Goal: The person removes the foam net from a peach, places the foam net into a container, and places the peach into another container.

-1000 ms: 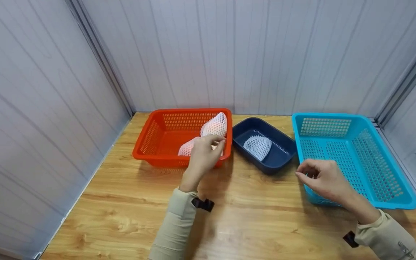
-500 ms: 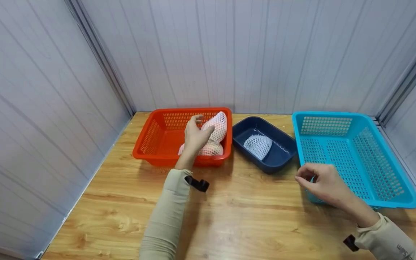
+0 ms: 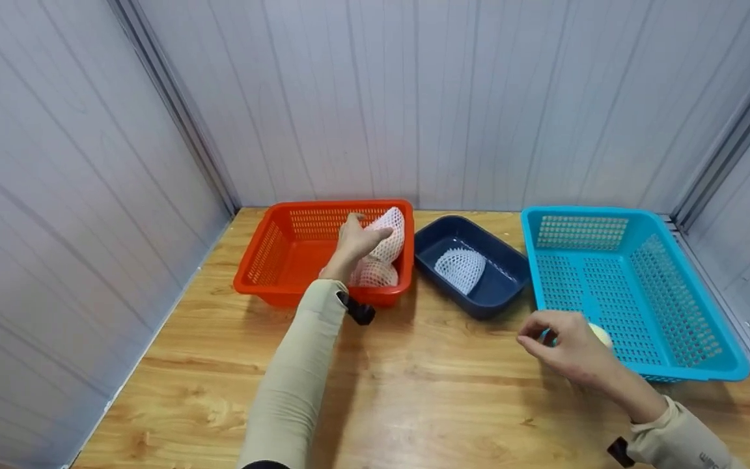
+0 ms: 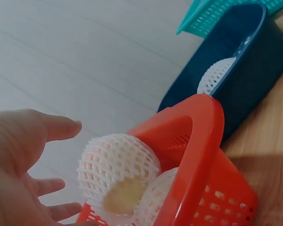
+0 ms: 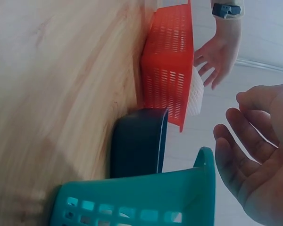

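Observation:
My left hand reaches over the red basket, fingers spread and thumb apart, holding nothing. Beside its fingers sits a round fruit in a white foam net, yellowish where its skin shows. A second netted fruit lies nearer the basket's front wall. By the left rim of the turquoise basket hovers my right hand, its fingers loosely curled around nothing in the right wrist view. Inside that basket, partly hidden behind this hand, is a pale yellow round thing.
A dark blue tub stands between the two baskets, with a white foam net in it. The wooden table extends in front. Pale panel walls close off the back and both sides.
My left hand has moved up and left from the basket's front right, its fingers spreading beside the netted fruit. A pale yellow round thing now shows by my nearly still right hand.

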Available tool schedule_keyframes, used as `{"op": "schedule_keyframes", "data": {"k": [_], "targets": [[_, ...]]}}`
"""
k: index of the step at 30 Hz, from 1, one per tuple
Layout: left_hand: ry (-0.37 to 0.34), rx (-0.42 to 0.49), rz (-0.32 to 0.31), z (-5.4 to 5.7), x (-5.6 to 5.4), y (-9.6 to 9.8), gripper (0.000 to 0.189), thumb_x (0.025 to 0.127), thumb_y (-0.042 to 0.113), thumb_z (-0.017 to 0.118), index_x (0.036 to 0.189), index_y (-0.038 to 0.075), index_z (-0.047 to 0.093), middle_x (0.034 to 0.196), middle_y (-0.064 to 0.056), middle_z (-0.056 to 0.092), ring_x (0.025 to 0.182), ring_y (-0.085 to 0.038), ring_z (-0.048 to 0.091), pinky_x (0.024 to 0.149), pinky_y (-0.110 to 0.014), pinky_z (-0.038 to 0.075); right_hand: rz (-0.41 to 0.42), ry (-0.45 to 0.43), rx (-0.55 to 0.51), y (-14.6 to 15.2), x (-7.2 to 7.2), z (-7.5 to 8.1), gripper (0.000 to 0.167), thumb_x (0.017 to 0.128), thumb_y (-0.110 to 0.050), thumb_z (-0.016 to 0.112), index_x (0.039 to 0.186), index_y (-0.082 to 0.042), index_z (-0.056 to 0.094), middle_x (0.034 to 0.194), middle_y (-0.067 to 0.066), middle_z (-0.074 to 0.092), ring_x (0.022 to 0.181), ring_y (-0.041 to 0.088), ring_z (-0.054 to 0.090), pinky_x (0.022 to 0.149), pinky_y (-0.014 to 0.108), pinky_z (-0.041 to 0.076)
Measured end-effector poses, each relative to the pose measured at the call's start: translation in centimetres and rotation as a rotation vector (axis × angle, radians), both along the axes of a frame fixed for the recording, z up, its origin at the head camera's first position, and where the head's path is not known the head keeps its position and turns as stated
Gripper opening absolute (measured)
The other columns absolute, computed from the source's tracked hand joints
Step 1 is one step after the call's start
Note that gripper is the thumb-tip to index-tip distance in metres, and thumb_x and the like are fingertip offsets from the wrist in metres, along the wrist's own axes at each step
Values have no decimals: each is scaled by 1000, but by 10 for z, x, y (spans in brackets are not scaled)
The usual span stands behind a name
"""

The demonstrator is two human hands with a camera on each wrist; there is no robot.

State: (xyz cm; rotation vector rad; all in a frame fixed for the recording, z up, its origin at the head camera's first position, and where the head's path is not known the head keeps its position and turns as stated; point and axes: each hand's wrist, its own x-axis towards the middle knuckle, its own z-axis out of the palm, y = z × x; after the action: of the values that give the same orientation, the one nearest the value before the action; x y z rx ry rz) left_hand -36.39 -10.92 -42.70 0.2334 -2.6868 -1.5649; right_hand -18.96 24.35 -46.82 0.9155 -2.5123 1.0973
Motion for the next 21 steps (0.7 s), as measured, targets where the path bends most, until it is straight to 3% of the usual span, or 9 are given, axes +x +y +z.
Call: {"op": "schedule_keyframes", "data": {"k": [8,15,21], "targets": [[-30,-18,-16,-6,-6,2,79,77,39,79,135,1,41,129,-19,50,115,-28,49,98,-38,41,17,-39,-44,-4,1,-10,21,80,2,75,82,-18,67,76,-12,62,65,6,59,53,28,52],[-129,-40,-47,-17,-10,7,80,76,40,80,134,4,38,120,-14,52,106,-25,52,90,-39,47,17,-40,-35,-4,1,-14,20,80,1,75,82,-17,67,76,-12,62,65,6,58,52,26,51],[-106,-100,-34,-27,-10,10,85,73,36,82,136,6,35,119,-14,52,105,-26,52,89,-40,47,10,-34,-37,-3,1,-16,20,80,1,75,82,-18,68,76,-12,62,64,6,58,52,25,51]]}}
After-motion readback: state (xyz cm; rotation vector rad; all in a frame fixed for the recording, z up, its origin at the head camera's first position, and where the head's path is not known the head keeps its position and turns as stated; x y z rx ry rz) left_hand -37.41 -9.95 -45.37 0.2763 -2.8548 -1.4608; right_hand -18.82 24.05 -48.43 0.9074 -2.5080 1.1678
